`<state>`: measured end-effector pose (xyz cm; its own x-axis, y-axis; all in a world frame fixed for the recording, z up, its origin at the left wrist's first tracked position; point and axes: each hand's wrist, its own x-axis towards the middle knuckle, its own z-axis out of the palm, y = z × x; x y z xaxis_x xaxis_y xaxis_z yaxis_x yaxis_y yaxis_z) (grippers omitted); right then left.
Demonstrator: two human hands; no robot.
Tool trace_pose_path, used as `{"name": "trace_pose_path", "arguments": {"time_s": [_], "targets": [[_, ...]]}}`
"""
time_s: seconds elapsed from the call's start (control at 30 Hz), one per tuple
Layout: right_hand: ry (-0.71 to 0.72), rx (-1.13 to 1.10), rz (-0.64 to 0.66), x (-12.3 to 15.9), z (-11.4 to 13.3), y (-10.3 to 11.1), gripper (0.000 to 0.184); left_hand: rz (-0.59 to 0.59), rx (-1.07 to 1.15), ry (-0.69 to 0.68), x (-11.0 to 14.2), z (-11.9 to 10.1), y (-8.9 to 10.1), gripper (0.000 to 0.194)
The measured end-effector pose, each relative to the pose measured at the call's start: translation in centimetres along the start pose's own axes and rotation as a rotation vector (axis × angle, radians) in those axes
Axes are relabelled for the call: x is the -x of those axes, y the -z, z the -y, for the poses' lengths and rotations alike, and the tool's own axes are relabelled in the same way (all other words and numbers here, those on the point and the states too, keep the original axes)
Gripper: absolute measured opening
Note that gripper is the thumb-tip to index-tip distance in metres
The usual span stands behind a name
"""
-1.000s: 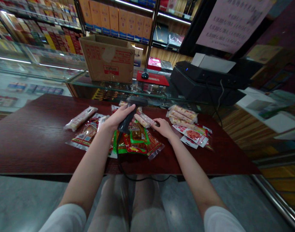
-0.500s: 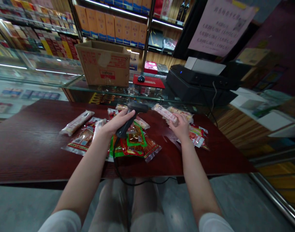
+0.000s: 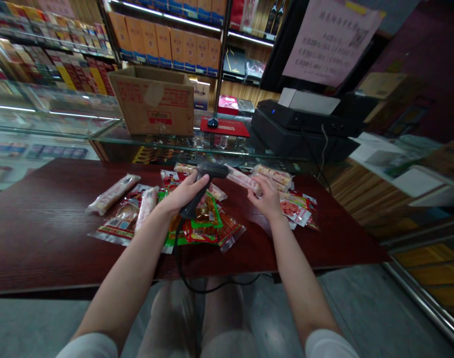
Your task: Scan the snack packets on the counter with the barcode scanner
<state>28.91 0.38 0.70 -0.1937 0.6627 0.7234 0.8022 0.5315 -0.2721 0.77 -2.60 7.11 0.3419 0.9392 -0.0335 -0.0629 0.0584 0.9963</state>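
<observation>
My left hand (image 3: 182, 193) grips the handle of a black barcode scanner (image 3: 208, 175), its head pointing right over the dark red table (image 3: 44, 223). My right hand (image 3: 266, 196) holds a long clear-wrapped snack bar (image 3: 244, 180) lifted just in front of the scanner head. Under the scanner lie green and red snack packets (image 3: 204, 223). A stack of similar wrapped bars (image 3: 273, 175) and red-and-white packets (image 3: 297, 209) sit right of my right hand. More bars and packets (image 3: 117, 214) lie to the left.
A glass counter (image 3: 100, 129) behind the table carries a cardboard box (image 3: 154, 102), a red mat with a mouse (image 3: 223, 125) and a black register machine (image 3: 301, 129). Shelves of boxed goods (image 3: 167, 35) line the back. The scanner cable (image 3: 189, 278) hangs off the table's near edge.
My right hand picked a wrapped bar from the middle, swung it right over the stack, then brought it back left to the scanner head. My left hand kept the scanner almost still.
</observation>
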Motion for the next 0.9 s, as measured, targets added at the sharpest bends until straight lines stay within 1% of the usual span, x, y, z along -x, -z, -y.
{"name": "trace_pose_path", "arguments": {"time_s": [0.07,0.13,0.2,0.27,0.33,0.4,0.47,0.5,0.53,0.6,0.67,0.7,0.73,0.77,0.8,0.83,0.9], "targets": [[-0.06,0.071,-0.044,-0.3,-0.9,0.4,0.034,-0.02,0.011,0.011,0.0,-0.1,0.0,0.057],[-0.175,0.171,-0.103,-0.8,-2.6,1.1,0.035,-0.034,0.005,0.014,0.1,-0.3,0.1,0.058],[-0.321,0.26,-0.152,-1.5,-4.8,2.1,0.037,-0.046,-0.009,0.008,0.1,-0.5,0.2,0.056],[-0.454,0.313,-0.162,-2.1,-7.3,3.1,0.039,-0.055,-0.017,0.006,0.1,-0.5,0.3,0.054],[-0.556,0.314,-0.115,-2.6,-9.7,3.8,0.04,-0.062,-0.021,0.008,0.1,-0.5,0.3,0.052],[-0.64,0.299,-0.031,-2.8,-11.6,4.3,0.038,-0.064,-0.023,0.003,0.0,-0.4,0.4,0.051],[-0.696,0.294,0.047,-3.0,-12.7,4.5,0.039,-0.059,-0.022,-0.006,0.0,-0.4,0.4,0.05],[-0.709,0.301,0.062,-3.1,-12.9,4.7,0.04,-0.054,-0.022,-0.005,0.1,-0.3,0.4,0.05],[-0.712,0.315,0.05,-3.2,-12.8,4.8,0.043,-0.053,-0.019,-0.001,0.1,-0.3,0.5,0.049],[-0.673,0.347,-0.032,-3.5,-12.1,5.0,0.049,-0.059,-0.008,0.012,0.2,-0.4,0.5,0.049],[-0.573,0.351,-0.119,-3.8,-10.4,4.8,0.05,-0.075,0.004,0.013,0.2,-0.5,0.6,0.047],[-0.508,0.33,-0.133,-3.9,-9.3,4.5,0.047,-0.085,0.006,0.007,0.2,-0.6,0.7,0.047],[-0.433,0.288,-0.11,-3.9,-7.9,3.9,0.042,-0.092,0.004,-0.001,0.2,-0.6,0.8,0.047],[-0.367,0.225,-0.064,-3.8,-6.5,3.1,0.039,-0.094,0.001,-0.008,0.1,-0.6,1.0,0.048],[-0.32,0.139,0.013,-3.7,-4.9,1.9,0.037,-0.096,0.001,-0.019,0.0,-0.5,1.2,0.049],[-0.286,0.035,0.116,-3.5,-3.3,0.6,0.036,-0.096,0.007,-0.033,-0.1,-0.4,1.4,0.05],[-0.267,-0.158,0.344,-3.0,-0.3,-2.4,0.043,-0.096,0.02,-0.06,-0.3,-0.1,1.8,0.053]]}}
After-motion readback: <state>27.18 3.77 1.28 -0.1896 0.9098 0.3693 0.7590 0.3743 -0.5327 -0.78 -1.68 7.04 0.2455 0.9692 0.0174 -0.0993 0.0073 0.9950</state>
